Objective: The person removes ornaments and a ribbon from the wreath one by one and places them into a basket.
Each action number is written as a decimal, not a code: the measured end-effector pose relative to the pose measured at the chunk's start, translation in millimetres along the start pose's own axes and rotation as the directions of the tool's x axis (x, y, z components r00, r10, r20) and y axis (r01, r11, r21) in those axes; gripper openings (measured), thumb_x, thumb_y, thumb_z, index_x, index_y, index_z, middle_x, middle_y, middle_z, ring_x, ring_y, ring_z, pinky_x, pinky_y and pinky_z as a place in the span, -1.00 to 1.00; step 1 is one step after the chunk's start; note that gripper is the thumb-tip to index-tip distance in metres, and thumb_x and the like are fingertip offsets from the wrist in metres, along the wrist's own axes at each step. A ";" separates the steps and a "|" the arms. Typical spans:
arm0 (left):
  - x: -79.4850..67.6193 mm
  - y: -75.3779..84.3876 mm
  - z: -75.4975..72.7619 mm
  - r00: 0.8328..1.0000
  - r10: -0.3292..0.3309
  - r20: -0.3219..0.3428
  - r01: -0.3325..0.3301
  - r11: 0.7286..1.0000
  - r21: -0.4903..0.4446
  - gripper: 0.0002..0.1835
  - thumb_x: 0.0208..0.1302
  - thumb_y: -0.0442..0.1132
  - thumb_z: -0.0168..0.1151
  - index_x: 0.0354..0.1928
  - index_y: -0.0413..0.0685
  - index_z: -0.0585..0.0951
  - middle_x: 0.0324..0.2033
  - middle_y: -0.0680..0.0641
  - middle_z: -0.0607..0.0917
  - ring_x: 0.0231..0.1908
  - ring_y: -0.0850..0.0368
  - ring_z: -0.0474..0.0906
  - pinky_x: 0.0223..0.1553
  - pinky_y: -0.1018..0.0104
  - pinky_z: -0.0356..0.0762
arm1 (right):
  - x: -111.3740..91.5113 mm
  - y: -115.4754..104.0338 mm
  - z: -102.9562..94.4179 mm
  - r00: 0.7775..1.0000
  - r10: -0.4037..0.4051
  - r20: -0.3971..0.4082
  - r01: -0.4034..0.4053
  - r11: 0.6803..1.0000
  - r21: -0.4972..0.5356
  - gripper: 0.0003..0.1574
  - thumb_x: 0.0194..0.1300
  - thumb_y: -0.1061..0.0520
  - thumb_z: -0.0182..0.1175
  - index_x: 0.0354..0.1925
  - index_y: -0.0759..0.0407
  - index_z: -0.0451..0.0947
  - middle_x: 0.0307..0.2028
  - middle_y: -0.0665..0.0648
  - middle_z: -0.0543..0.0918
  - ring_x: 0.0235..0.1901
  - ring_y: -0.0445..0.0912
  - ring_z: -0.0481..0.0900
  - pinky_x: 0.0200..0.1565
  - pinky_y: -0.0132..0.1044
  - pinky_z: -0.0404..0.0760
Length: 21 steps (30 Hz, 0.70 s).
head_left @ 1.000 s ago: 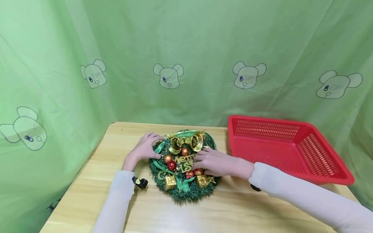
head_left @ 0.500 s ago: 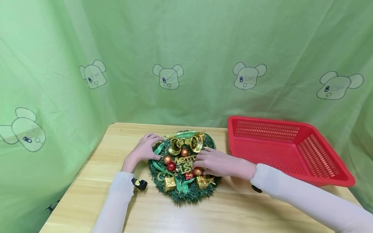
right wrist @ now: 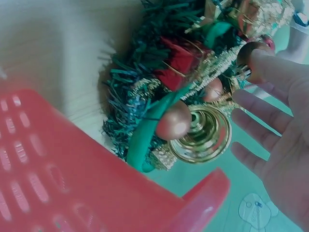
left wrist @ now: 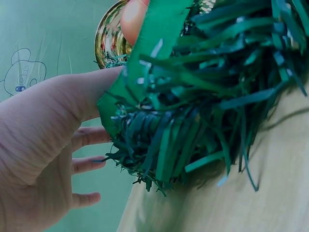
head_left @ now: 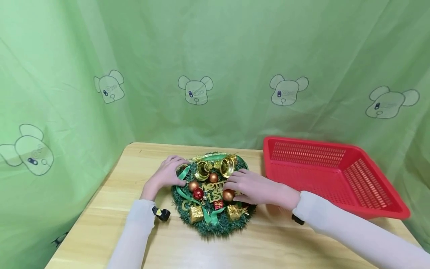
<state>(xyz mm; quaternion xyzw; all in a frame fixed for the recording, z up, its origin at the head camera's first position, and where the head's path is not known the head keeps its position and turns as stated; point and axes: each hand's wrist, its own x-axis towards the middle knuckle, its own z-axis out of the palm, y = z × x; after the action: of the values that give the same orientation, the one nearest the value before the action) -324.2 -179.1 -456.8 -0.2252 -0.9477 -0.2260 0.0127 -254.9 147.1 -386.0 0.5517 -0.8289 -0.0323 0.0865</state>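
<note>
A green tinsel Christmas wreath (head_left: 218, 228) lies on the table, dressed with gold bells (head_left: 202, 170), gold gift boxes (head_left: 196, 214), baubles, green ribbon and gold lettering (head_left: 215, 192). At its left edge my left hand (head_left: 167, 172) grips the tinsel and ribbon (left wrist: 154, 38); several of its fingers show beyond the rim in the left wrist view. My right hand (head_left: 253, 186) reaches over the right side and pinches a copper bauble (head_left: 228, 195) between thumb and fingers. In the right wrist view, that bauble (right wrist: 251, 54) has a silver cap.
A red plastic basket (head_left: 336, 209) with slotted walls stands at the right, close beside my right forearm. Wooden tabletop (head_left: 134, 179) surrounds the wreath. Green curtain (head_left: 235, 119) with bear drawings hangs behind and at the sides.
The copper bauble at my right fingers has come up slightly and shows more fully than a second ago. My left hand and the wreath hold nearly still.
</note>
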 end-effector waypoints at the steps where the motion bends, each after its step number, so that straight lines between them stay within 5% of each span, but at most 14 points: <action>1: 1.1 0.3 0.2 1.000 0.001 -0.002 -0.001 1.000 0.000 -0.13 -0.26 -0.04 0.51 0.25 0.18 0.41 0.28 -0.09 0.39 0.36 -0.15 0.05 0.36 -0.22 -0.05 | -0.7 1.0 -1.6 1.000 0.005 -0.012 -0.005 1.000 0.001 -0.53 0.13 -0.09 0.31 0.01 -0.03 0.53 -0.13 -0.09 0.62 -0.04 -0.13 0.49 0.05 -0.16 0.47; 9: 9.2 -1.0 4.5 0.999 0.012 0.040 -0.010 0.999 -0.035 -0.17 -0.25 -0.04 0.51 0.22 0.18 0.44 0.27 -0.06 0.39 0.36 -0.13 0.06 0.37 -0.21 -0.08 | -8.0 5.8 -16.6 0.998 0.049 -0.039 -0.047 0.998 0.038 -0.50 0.12 -0.07 0.32 0.03 0.01 0.52 -0.07 -0.04 0.62 0.01 -0.09 0.50 0.12 -0.09 0.46; 21: 13.3 0.7 -8.8 0.995 -0.040 0.093 0.042 0.999 -0.016 -0.18 -0.29 -0.05 0.54 0.17 0.24 0.46 0.25 -0.01 0.39 0.27 -0.03 0.18 0.31 -0.17 0.13 | -4.8 14.5 -35.8 0.990 0.100 -0.104 -0.094 0.993 0.065 -0.47 0.15 -0.08 0.29 0.07 0.04 0.51 -0.02 -0.02 0.60 0.05 -0.08 0.48 0.17 -0.09 0.44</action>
<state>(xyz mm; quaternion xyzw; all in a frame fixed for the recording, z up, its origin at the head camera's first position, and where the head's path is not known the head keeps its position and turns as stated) -336.5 -176.8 -447.0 -0.2158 -0.9497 -0.2240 -0.0377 -259.8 158.7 -349.2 0.5140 -0.8496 0.0262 0.1156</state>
